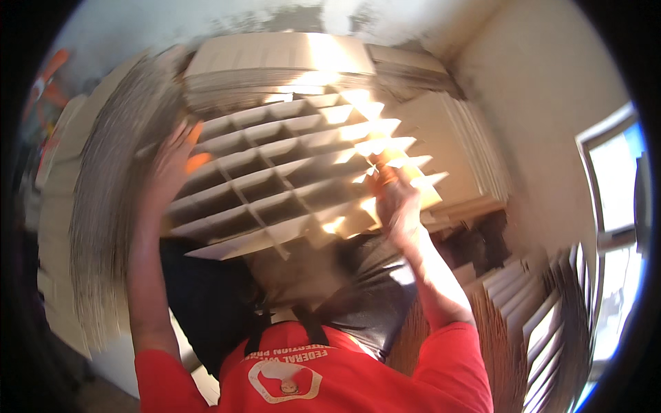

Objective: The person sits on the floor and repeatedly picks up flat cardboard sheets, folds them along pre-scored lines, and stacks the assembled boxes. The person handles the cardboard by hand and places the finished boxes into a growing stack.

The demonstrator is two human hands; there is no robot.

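A cardboard divider grid (255,172), made of interlocking strips, lies tilted in front of me above my legs. My left hand (169,162), blurred, grips its left edge, with orange coverings on the thumb and a finger. At the grid's right end my right hand (396,199) is closed around the strips, and something orange also shows at its fingers. Bright sunlight falls over that right end and washes out some fingertip detail. Pointed strip ends stick out past the right hand.
Tall stacks of flat cardboard (113,165) stand at the left, with another cardboard stack (275,58) at the back. Cardboard sheets (441,138) lean near the right wall. More upright cardboard pieces (530,310) stand at lower right, below a bright window (616,179).
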